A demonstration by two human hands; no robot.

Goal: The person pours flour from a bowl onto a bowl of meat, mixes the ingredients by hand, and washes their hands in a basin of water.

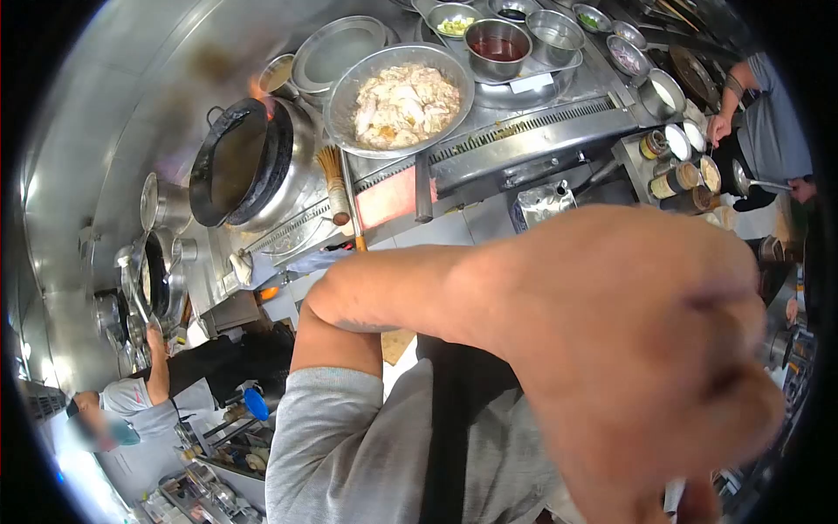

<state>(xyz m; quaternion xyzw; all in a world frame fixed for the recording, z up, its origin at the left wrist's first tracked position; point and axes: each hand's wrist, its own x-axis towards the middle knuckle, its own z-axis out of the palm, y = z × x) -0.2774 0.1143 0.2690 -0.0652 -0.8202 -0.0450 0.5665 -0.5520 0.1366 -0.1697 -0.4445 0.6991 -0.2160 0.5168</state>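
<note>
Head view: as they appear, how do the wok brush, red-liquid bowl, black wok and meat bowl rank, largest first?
1. Meat bowl
2. Black wok
3. Red-liquid bowl
4. Wok brush

Working kitchen, mostly steel; straight edges bowed by the wide lens. Metal wall (105,131) sweeps from 9 to 11 o'clock, glossy, with pale glints and a blurred brownish patch (214,63) at 11. Steel counter (602,77) at its foot, curving round to 1 o'clock; slotted drain channel (559,120) near front edge. Small crowded stand (630,166) at 2 o'clock. Floor (476,223) pale-tiled, darker joints, showing just off centre toward 2. Laden metal table (183,505) between 7 and 8. Strong white glow (74,458) at 8, window or doorway, cannot tell. Orange glow (264,92) at half past 10.
</note>
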